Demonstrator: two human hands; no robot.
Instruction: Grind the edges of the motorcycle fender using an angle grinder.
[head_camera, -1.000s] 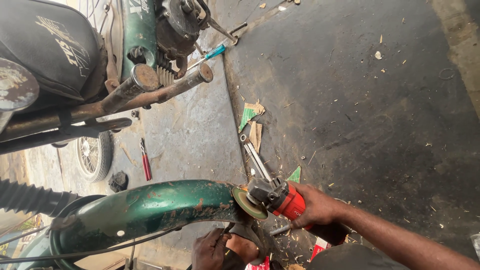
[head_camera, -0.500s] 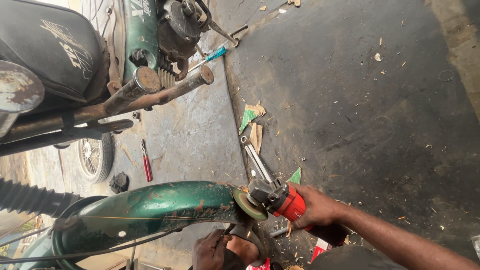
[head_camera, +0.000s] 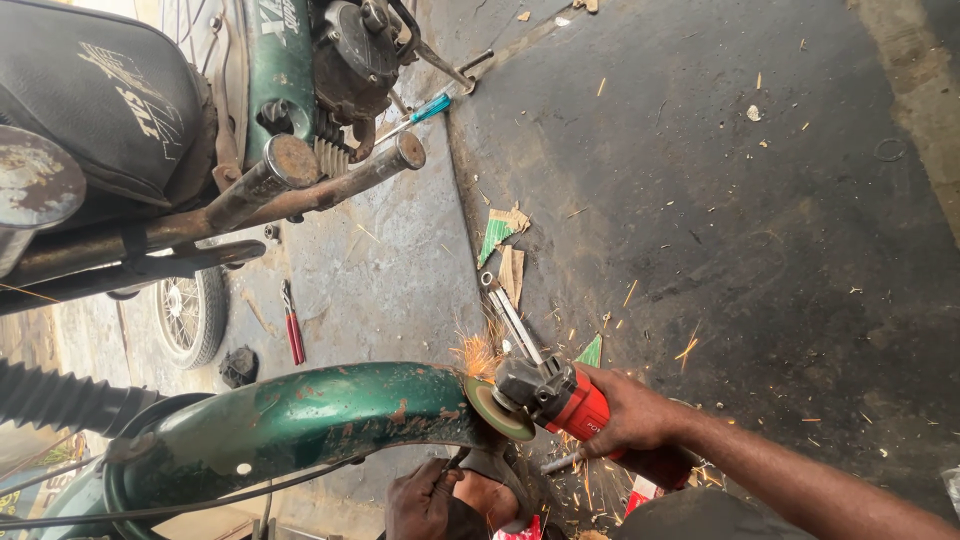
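My right hand (head_camera: 632, 412) grips a red angle grinder (head_camera: 560, 398). Its disc (head_camera: 497, 407) presses against the end of a worn green motorcycle mudguard (head_camera: 310, 412), and orange sparks (head_camera: 478, 352) fly up from the contact. My left hand (head_camera: 425, 497) is under the mudguard's end, fingers curled around its lower edge next to the disc. A black tyre sits inside the mudguard curve at bottom left.
A motorcycle stands at upper left with a black seat (head_camera: 95, 100), green tank, engine and rusty exhaust pipes (head_camera: 300, 180). On the concrete floor lie a wrench (head_camera: 510, 318), red-handled pliers (head_camera: 293, 330), a blue-handled screwdriver (head_camera: 425, 108) and cardboard scraps (head_camera: 505, 245).
Sparks now fly from the disc at the mudguard's end; earlier none showed. Both hands have stayed in about the same place.
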